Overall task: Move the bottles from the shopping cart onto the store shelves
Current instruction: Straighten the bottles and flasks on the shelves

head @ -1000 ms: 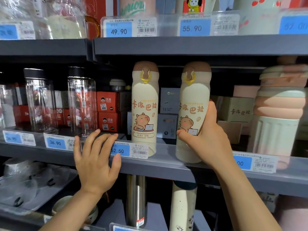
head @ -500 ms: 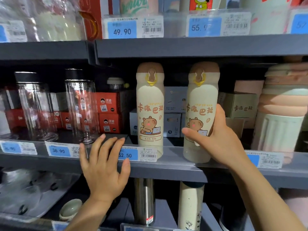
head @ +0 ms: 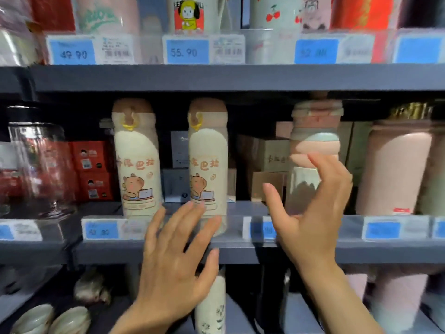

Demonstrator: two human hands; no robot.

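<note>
Both hands free, fingers spread, holding nothing. Left hand (head: 175, 259) in front of right cream bottle (head: 208, 165) base; right hand (head: 310, 213) just right of it. Both cream bottles upright on shelf (head: 385, 251), second bottle (head: 136, 160) left of the left hand.

Motion blur everywhere, smearing blue price tags (head: 69, 52) on the grey metal shelf edge (head: 216, 77). Dim and shadowed beneath that edge, brighter above. Wide-angle bending toward corners.

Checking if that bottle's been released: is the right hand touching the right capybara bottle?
Apart. The head view shows the right hand open, with dark shelf background between it and the right capybara bottle.
</note>
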